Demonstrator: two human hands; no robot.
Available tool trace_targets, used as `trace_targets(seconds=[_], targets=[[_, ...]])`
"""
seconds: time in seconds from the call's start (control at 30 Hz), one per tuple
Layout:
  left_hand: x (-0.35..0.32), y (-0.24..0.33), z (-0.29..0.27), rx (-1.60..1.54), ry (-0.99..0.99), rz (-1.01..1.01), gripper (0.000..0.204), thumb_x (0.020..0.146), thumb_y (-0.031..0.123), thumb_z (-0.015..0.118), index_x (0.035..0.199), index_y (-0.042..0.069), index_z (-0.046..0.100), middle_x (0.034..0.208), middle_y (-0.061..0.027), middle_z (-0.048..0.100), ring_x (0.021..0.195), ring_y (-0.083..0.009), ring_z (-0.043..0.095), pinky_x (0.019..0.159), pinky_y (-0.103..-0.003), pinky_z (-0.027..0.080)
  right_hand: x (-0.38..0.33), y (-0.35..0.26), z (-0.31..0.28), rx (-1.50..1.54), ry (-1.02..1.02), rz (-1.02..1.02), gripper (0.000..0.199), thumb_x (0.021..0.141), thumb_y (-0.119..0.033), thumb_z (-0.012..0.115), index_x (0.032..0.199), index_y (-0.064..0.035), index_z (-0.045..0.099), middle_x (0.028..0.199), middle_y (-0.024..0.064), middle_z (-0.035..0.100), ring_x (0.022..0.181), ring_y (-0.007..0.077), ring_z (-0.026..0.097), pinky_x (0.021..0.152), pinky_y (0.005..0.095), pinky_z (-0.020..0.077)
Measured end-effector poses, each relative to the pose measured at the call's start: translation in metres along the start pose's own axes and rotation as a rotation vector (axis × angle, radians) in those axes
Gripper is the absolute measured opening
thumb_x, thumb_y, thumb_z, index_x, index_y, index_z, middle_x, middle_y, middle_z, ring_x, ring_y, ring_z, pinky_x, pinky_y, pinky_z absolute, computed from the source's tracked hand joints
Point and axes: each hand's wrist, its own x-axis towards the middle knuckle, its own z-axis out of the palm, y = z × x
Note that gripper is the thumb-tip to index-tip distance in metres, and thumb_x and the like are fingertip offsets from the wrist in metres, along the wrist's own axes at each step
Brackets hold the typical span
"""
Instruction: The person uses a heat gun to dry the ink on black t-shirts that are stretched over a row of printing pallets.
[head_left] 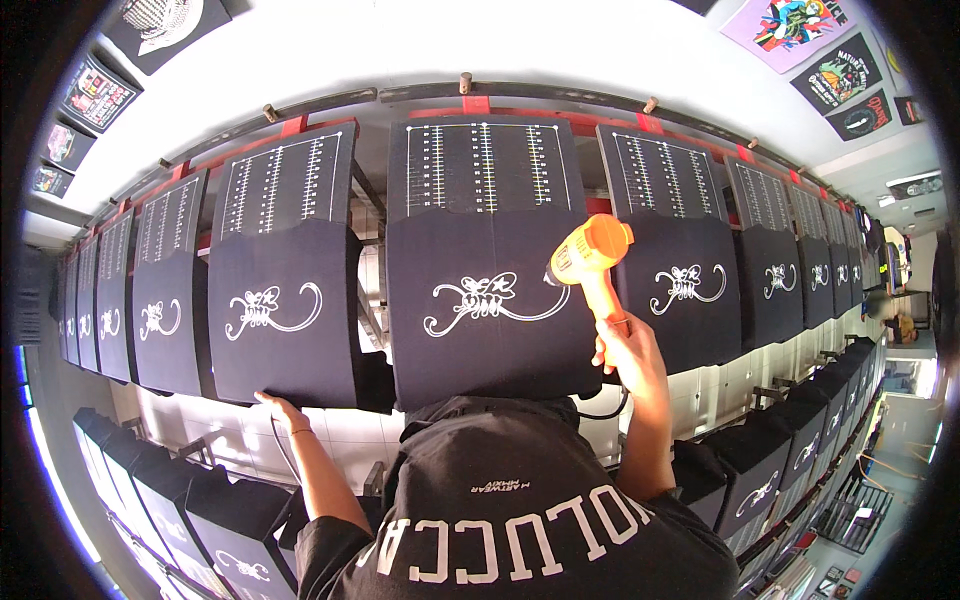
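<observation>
In the head view, the right hand (628,352) is clenched around the handle of an orange heat gun (590,255), whose nozzle points left at the white swirl print (490,300) on the dark garment stretched over the centre printing board (485,260). The nozzle sits just beside the right tip of that print, close to the fabric but, as far as the picture shows, not touching it. A black cord (605,408) loops below the right hand, at the lower right corner of the centre board. The left hand (280,410) lies open with its fingers resting on the bottom edge of the next board to the left (282,270), which carries the same white print; it grips nothing. More boards with the same design run in a curved row to both sides of the centre board, and a lower row of dark boards shows beneath it. By my reading, the step in hand is drying the fresh print on the centre board with hot air. The next move would call for keeping the nozzle off the ink, sweeping evenly across the whole swirl, and minding the cord when shifting along.
</observation>
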Motion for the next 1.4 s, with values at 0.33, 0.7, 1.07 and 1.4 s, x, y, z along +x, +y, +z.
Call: trace_targets(seconds=[0.33,0.7,1.07,1.4], targets=[[0.008,-0.008,-0.005,-0.012,0.001,0.088,0.085,0.096,0.066,0.029,0.153,0.005,0.015,0.16,-0.0114,0.014,0.145,-0.0303,0.02,0.119,-0.043,0.014,0.007,0.001,-0.002,0.014,-0.067,0.036,0.03,0.093,-0.03,0.063,0.102,-0.0012,0.059,0.071,0.0003,0.059,0.058,0.0087,0.059,0.049,0.0213,0.0452],[-0.008,0.005,0.002,-0.021,-0.001,0.022,0.08,0.098,0.061,0.029,0.153,0.005,0.014,0.16,-0.0116,0.015,0.145,-0.0298,0.021,0.118,-0.043,0.014,0.01,-0.006,-0.003,-0.066,0.032,0.07,0.027,0.094,-0.03,0.059,0.093,-0.003,0.057,0.069,0.0004,0.056,0.057,0.0103,0.058,0.049,0.0226,0.045],[-0.022,0.015,0.009,-0.022,0.039,0.059,0.08,0.099,0.057,0.033,0.149,-0.004,0.022,0.155,-0.018,0.025,0.141,-0.0303,0.028,0.117,-0.04,0.019,-0.003,0.004,-0.01,-0.045,0.051,0.07,0.029,0.092,-0.03,0.064,0.097,-0.0025,0.058,0.07,0.0006,0.058,0.055,0.0086,0.059,0.047,0.0212,0.0449],[-0.006,0.0,0.004,-0.023,0.023,0.14,0.078,0.1,0.055,0.035,0.148,-0.006,0.025,0.154,-0.018,0.028,0.139,-0.0301,0.031,0.116,-0.039,0.02,-0.028,0.005,-0.006,-0.061,0.023,0.044,0.029,0.092,-0.031,0.063,0.099,-0.0022,0.059,0.07,0.0009,0.058,0.057,0.0093,0.059,0.048,0.022,0.0447]])
